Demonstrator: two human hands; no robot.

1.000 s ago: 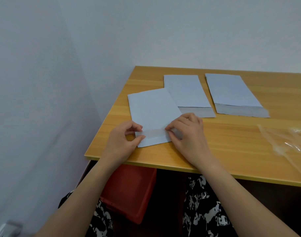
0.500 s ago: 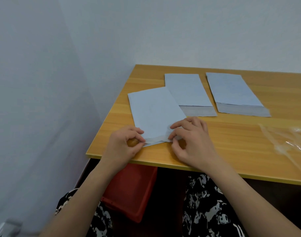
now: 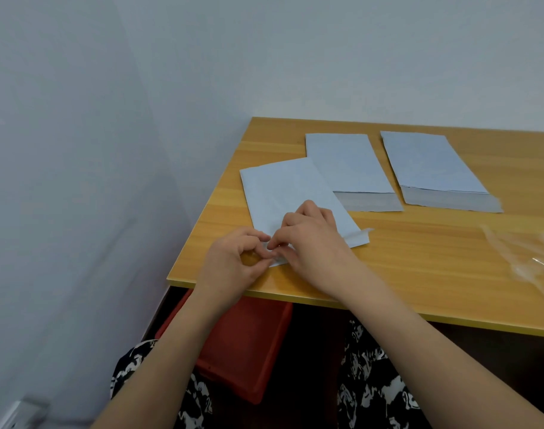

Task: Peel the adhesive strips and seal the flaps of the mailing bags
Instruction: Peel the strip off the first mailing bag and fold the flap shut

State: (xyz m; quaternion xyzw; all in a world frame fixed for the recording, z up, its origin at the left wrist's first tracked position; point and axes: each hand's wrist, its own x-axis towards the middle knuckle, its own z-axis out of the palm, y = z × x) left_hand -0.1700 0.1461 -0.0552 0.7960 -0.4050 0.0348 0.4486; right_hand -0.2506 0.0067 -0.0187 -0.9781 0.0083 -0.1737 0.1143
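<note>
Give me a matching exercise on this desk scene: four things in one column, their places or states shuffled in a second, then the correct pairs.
Things
1. nearest pale blue mailing bag
2. far-right pale blue mailing bag
3. red plastic bin
4. clear crumpled plastic wrap

Places or states
A. under the wooden table
B. at the table's right edge
C. both hands pinch at its near end
D. untouched, grey flap open toward the person

Pairs: 1-C, 2-D, 3-A, 4-B
</note>
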